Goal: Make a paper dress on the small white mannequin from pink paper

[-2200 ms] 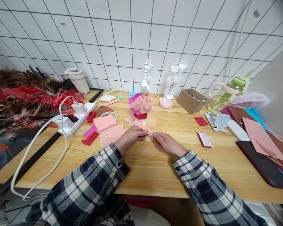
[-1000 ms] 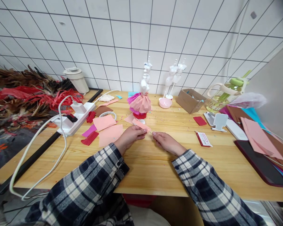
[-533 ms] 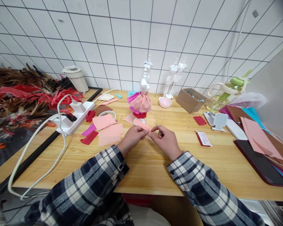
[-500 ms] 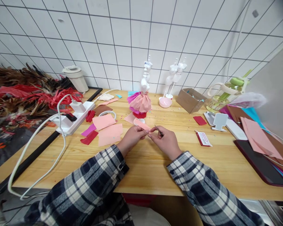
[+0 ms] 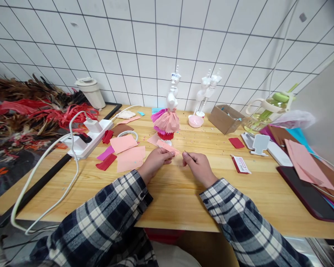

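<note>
In the head view, the person's left hand (image 5: 157, 160) pinches a pink paper strip (image 5: 168, 148) between its fingers, above the bench (image 5: 172, 207) and just in front of the small mannequin (image 5: 171, 102) with the ruffled paper skirt (image 5: 168, 121). The right hand (image 5: 199, 167), just beside the strip's free end, has its fingers pressed together around a thin dark tool (image 5: 190, 157); it is too small in this view to say what kind. The strip looks thin, so a hard pull or a catch on the tool's tip could tear it. A loose left pinch might let it slip, and a careless forward push could knock the skirt or tip the mannequin over.
</note>
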The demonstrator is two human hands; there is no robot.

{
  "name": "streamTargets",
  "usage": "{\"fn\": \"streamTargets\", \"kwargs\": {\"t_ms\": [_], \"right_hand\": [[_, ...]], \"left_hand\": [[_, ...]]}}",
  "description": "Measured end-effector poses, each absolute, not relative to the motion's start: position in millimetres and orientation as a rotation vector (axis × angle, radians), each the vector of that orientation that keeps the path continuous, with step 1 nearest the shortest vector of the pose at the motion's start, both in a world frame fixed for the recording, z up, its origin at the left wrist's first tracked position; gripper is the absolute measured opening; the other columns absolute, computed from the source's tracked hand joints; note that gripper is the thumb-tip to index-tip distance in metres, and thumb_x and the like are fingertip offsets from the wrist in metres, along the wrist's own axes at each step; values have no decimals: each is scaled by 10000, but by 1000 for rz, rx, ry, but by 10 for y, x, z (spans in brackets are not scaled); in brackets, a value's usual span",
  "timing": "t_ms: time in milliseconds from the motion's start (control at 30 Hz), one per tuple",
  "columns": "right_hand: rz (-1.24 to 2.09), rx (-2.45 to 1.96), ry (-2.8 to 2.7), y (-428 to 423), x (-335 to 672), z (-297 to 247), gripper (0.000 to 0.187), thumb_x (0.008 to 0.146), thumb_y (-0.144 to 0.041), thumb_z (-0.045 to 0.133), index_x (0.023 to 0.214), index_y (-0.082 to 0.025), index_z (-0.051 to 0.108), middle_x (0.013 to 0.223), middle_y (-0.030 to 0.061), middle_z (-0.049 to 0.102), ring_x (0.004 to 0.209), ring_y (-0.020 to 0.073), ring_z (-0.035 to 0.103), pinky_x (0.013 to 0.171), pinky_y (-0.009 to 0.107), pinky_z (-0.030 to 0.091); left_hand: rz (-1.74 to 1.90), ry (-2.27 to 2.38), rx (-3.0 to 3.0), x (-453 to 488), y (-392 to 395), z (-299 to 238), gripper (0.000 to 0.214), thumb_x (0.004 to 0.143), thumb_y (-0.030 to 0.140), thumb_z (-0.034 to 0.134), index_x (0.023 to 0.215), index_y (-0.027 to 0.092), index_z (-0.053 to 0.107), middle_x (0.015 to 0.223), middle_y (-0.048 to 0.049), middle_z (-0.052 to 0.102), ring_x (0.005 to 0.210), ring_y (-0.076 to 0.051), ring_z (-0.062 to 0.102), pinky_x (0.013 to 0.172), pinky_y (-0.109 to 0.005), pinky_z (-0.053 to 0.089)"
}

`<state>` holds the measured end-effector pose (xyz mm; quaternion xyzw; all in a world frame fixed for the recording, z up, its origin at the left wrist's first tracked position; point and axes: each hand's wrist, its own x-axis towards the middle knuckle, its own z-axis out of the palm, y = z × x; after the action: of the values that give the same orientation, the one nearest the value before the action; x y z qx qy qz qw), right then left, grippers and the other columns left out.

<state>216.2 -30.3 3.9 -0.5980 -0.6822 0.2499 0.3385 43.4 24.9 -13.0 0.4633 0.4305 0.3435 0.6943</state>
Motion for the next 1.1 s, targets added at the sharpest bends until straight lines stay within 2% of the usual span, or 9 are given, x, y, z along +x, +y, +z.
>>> {"fn": "streamTargets", "kwargs": {"t_ms": [100,233,433,600,833,1100], "right_hand": [[817,-1576,-1675,-267,2169,20,524,884,-610,389,647,-180,571,546,-15,491,555,125,457,551,243,320],[1128,-1591,-1487,-249,2116,-57,574,931,-599,180,680,-196,503,506,-38,387,471,111,370,475,233,304],[1268,-1550,-1467,-282,2029,-150,508,910,-644,220,756,-217,449,553,-49,394,421,93,332,371,201,304],[1210,-1589,-1531,-293,2021,-142,508,912,-642,204,758,-221,444,590,-32,427,436,107,379,352,214,318],[1020,-1551,-1665,-298,2026,-145,499,938,-592,194,722,-219,444,589,-20,470,518,125,446,481,244,370],[1009,-1551,-1657,-298,2024,-139,499,937,-592,190,705,-226,437,565,-27,464,518,136,449,511,259,364]], "left_hand": [[798,974,995,429,251,-122,327,600,393,808,777,138,706,834,-44,671,748,-113,558,730,-251,421],[810,980,948,424,244,-96,344,589,390,820,806,143,719,843,-44,673,733,-106,555,715,-242,420],[825,960,930,435,244,-100,333,569,388,831,762,147,706,800,-33,661,753,-114,562,724,-238,420],[825,966,908,429,254,-105,344,563,388,836,762,143,701,780,-25,646,743,-109,561,712,-231,422],[816,953,897,428,255,-98,342,555,382,840,752,141,699,792,-31,657,730,-107,563,709,-235,426],[839,965,907,434,243,-82,364,549,397,837,763,137,699,797,-40,663,722,-109,560,704,-239,429]]}}
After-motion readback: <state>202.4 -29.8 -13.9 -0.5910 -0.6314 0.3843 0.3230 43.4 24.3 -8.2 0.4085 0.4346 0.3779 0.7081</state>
